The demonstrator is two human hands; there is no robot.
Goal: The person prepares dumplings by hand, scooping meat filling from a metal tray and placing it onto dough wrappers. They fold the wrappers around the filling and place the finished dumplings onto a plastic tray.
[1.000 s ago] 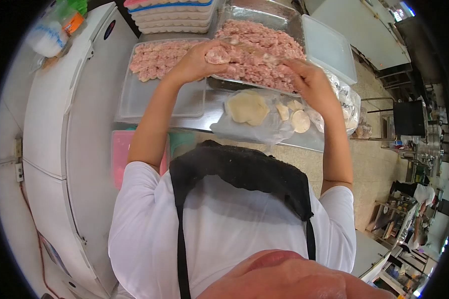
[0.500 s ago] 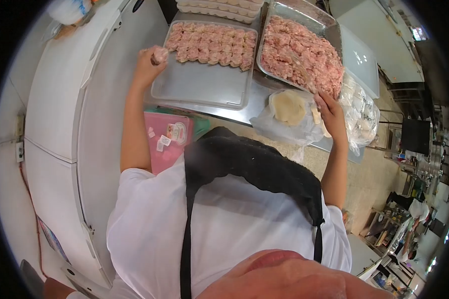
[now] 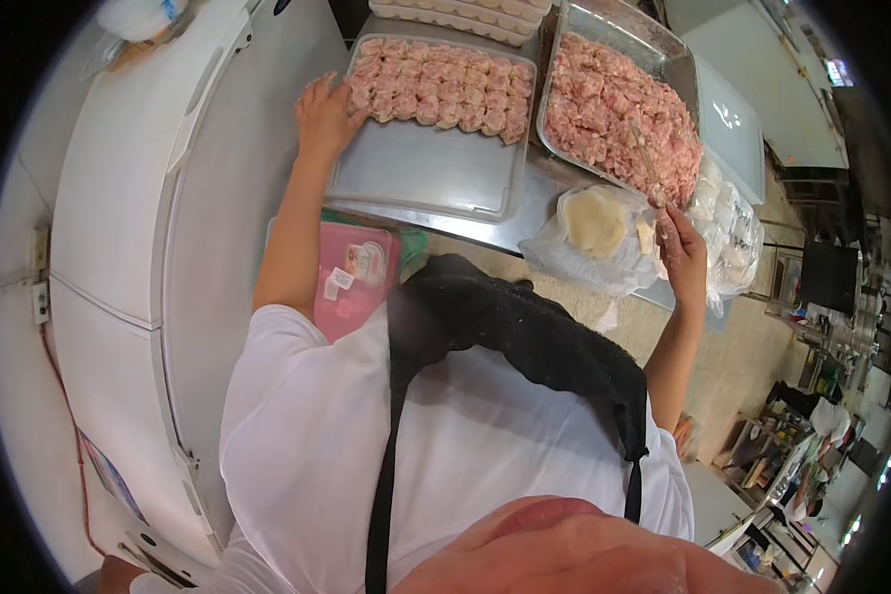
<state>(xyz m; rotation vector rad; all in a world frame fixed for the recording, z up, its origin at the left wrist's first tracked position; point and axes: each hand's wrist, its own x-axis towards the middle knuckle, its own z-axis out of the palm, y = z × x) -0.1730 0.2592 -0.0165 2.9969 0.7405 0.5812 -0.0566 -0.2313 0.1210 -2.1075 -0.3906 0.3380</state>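
My left hand (image 3: pixel 329 117) is at the left edge of a shallow clear plastic tray (image 3: pixel 421 188), its fingers spread beside the nearest filled dumplings. Rows of open-topped dumplings (image 3: pixel 441 87) with pink meat filling cover the tray's far half. My right hand (image 3: pixel 683 247) grips the handle of a thin, meat-smeared spatula (image 3: pixel 645 158). Its blade lies over the minced meat (image 3: pixel 614 109) in a deep metal pan (image 3: pixel 543 127). Just left of my right hand, a stack of round pale wrappers (image 3: pixel 594 223) rests on a plastic bag (image 3: pixel 556 259).
Stacked trays of dumplings (image 3: pixel 455 22) stand behind the tray. A clear lid (image 3: pixel 731 124) and bagged white rounds (image 3: pixel 728 233) lie right of the pan. A pink-lidded box (image 3: pixel 366 297) sits below the table edge. A white refrigerator (image 3: pixel 109 247) stands at left.
My left hand has moved from beside the tray, holding a filled dumpling, to the dumpling row, and its fingers have spread. My right hand still holds the spatula. The whole view has shifted slightly.
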